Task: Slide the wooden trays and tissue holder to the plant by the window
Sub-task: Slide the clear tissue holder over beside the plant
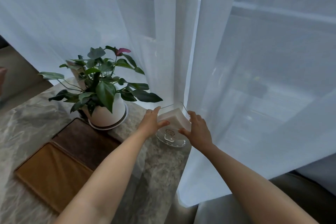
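Step in hand: the tissue holder [172, 123] is being positioned beside the plant [101, 85]. Both hands are clamping it from opposite sides. The holder is a clear piece with a round base, carrying a pale block of tissues; it is sitting on the tabletop [27, 114] at the far right corner, just beside the plant's white pot and touching the curtain [181, 42].

The two wooden trays are already lying next to the pot: the dark tray [85, 140] is touching or nearly touching the pot's saucer, and the light tray [51, 172] is lying against its near edge. Judged from this, the tray part looks done and the holder is the last item.

Pose: both forearms are reaching forward and converging. The left hand [151, 123] is pressing its fingers on the holder's left face, thumb low. The right hand [197, 130] is cupping the right side, fingers spread.

Next move, as a judgement: a small nudge left toward the pot if closer placement is wanted, then an even release. Risk: the curtain may be snagging on the holder's rim, and the narrow base may be prone to tipping.
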Demonstrator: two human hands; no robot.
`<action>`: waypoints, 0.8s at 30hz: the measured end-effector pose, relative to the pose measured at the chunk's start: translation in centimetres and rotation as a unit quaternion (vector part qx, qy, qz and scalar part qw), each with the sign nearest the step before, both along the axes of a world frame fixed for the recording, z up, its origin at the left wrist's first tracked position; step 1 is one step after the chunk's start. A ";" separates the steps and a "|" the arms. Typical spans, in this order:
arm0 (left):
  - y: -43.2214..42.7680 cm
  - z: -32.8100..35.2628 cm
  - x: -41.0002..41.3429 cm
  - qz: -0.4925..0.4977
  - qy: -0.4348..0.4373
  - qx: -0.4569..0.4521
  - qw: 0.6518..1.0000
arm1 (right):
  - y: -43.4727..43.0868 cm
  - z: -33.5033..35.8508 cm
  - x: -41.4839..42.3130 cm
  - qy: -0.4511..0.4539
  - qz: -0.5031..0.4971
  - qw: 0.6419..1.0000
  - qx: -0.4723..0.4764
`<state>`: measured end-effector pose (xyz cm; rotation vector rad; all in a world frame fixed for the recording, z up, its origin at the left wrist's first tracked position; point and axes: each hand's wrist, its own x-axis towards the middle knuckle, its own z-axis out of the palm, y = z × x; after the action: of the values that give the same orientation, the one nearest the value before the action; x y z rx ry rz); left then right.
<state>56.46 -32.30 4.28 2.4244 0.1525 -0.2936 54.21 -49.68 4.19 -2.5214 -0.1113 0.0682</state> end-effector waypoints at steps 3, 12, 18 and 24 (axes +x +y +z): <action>-0.2 -0.1 0.4 -0.009 0.002 0.010 1.000 | 0.0 -0.1 0.3 0.010 -0.007 1.000 0.005; -0.3 -0.1 0.1 -0.048 -0.014 0.169 0.984 | 0.8 0.1 -0.2 0.019 -0.012 1.000 -0.007; -0.5 1.3 -1.0 -0.110 -0.030 0.330 0.937 | 0.9 0.5 -0.7 0.020 0.003 0.998 -0.061; 2.2 3.9 -3.4 -0.139 -0.137 0.338 0.921 | 1.3 2.1 -2.3 -0.002 0.002 0.996 -0.087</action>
<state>53.05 -30.05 8.16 3.1484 -0.2653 -0.0130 51.95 -48.39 6.26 -2.6952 -0.1157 0.0771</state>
